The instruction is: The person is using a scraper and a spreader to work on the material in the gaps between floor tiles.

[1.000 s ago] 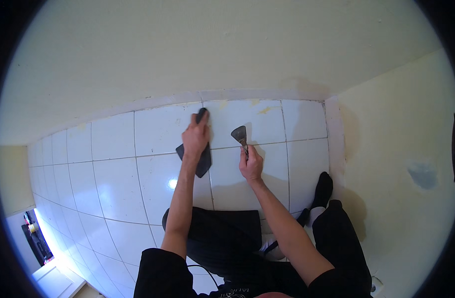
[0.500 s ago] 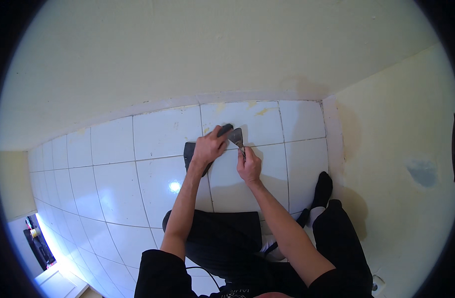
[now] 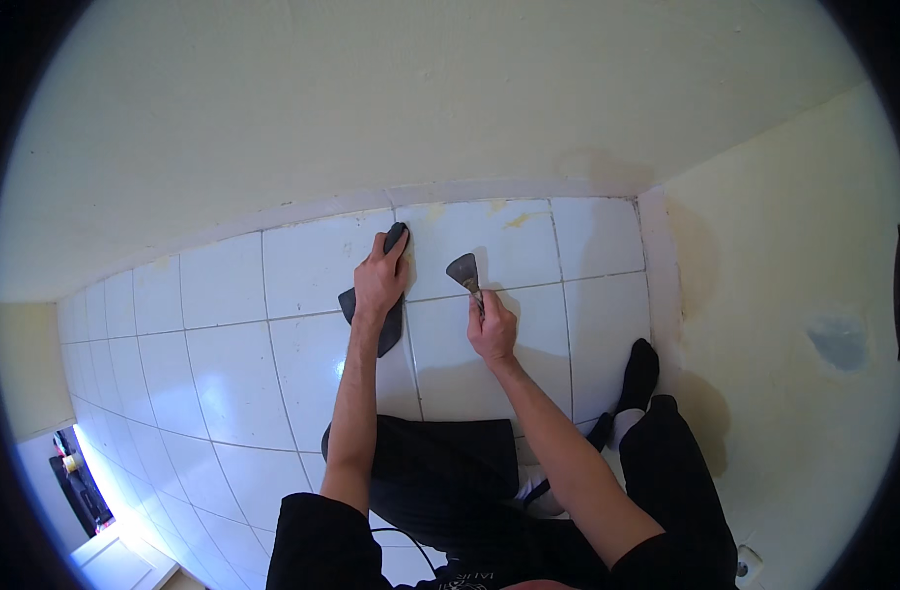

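My left hand (image 3: 380,281) is closed around a dark cloth (image 3: 391,332), whose bunched end sticks out past the fingertips while loose folds hang beside the wrist. It is over the white floor tiles (image 3: 322,265), near a grout line. To its right, my right hand (image 3: 494,327) grips the handle of a putty knife (image 3: 464,269), with the flared grey blade pointing away from me. Blade and cloth are apart. Yellowish smears (image 3: 521,221) mark the tile beyond the knife, close to the wall.
A pale wall (image 3: 420,98) rises along the far edge of the floor, above a low skirting (image 3: 509,189). The right-hand wall (image 3: 774,265) has a grey patch. My black-socked foot (image 3: 639,369) rests at the right. Bright light falls from the lower left.
My left hand has moved left and slightly away from me with the cloth, leaving the putty knife's blade. My right hand stays in nearly the same place.
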A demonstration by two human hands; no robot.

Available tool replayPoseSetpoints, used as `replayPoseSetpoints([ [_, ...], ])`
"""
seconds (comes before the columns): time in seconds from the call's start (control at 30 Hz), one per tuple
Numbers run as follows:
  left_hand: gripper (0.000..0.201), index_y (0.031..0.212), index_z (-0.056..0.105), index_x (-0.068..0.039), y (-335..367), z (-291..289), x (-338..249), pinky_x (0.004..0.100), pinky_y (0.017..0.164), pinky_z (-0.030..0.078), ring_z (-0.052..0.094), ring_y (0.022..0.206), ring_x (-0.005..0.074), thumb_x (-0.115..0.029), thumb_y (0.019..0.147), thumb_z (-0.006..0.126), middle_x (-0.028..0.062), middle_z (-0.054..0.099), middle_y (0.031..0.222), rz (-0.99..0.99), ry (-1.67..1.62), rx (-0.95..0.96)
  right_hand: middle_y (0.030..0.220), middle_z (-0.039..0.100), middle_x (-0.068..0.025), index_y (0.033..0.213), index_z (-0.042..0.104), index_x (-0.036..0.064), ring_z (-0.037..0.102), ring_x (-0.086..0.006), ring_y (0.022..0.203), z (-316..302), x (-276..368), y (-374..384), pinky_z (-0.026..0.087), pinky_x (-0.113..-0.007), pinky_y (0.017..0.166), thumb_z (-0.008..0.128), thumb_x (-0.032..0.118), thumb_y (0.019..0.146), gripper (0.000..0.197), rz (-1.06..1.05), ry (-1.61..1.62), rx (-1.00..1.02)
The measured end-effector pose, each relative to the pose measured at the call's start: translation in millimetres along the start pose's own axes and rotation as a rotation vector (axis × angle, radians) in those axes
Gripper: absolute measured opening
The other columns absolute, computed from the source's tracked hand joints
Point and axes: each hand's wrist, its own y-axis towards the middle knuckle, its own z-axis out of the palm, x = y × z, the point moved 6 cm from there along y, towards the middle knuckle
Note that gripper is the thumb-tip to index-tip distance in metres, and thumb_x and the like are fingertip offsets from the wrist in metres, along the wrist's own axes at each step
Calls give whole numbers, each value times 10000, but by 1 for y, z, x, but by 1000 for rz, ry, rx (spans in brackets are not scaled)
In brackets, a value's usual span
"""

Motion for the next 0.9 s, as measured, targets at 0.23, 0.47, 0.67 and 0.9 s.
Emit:
replayPoseSetpoints([
  [0.23, 460, 1309, 653, -126, -1, -2, -2, 434, 663, 581, 687, 781, 321, -84, 852, 630, 114, 593, 1128, 8, -2, 10, 857, 671, -162, 1074, 605, -1, 679, -365, 692, 1, 2, 0, 540, -457, 592, 627, 123, 923, 197, 33, 9, 33],
  [0.47, 460, 1312, 650, -118, 0, 0, -4, 437, 674, 578, 686, 802, 320, -84, 855, 625, 113, 589, 1118, -4, -13, 21, 874, 671, -160, 1089, 601, 3, 679, -366, 704, -1, 2, 0, 539, -457, 599, 627, 119, 918, 208, -35, -20, -10],
  [0.67, 481, 1320, 645, -130, -2, 3, -6, 447, 692, 585, 691, 823, 334, -93, 841, 632, 122, 594, 1140, -4, -26, 34, 870, 668, -157, 1099, 602, 9, 678, -363, 701, 1, 2, -1, 537, -460, 595, 626, 121, 917, 214, -5, -12, 26],
  [0.9, 479, 1314, 649, -183, -14, 25, -51, 430, 675, 604, 706, 845, 327, -104, 841, 639, 102, 600, 1153, 260, -110, 195, 831, 651, -149, 1075, 603, 14, 672, -348, 668, 2, 2, 0, 527, -463, 579, 628, 117, 914, 192, -23, -40, 27],
])
